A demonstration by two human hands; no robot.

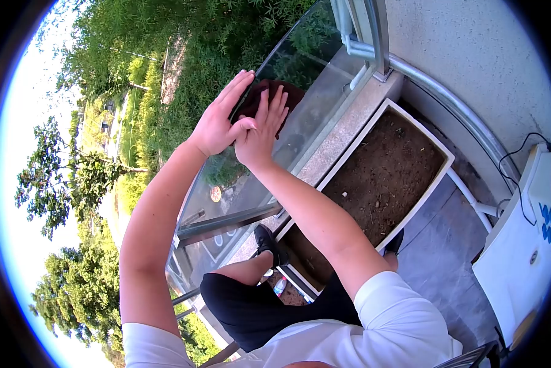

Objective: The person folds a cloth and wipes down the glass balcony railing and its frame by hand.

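Observation:
A dark maroon cloth [292, 98] lies against the glass panel [324, 92] of a railing, near its top edge. My right hand [260, 138] rests flat on the cloth, fingers stretched out and slightly apart. Beside it, my left hand [213, 127] is at the top edge of the glass, with its fingers straight and its thumb reaching over to the back of my right hand. Part of the cloth is hidden behind my hands.
Below the glass stands a long white-rimmed planter [444, 164] filled with brown soil. A metal rail post [229, 226] joins the glass nearer my body. A white appliance [514, 245] with a black cable is on the right. Trees grow beyond the railing.

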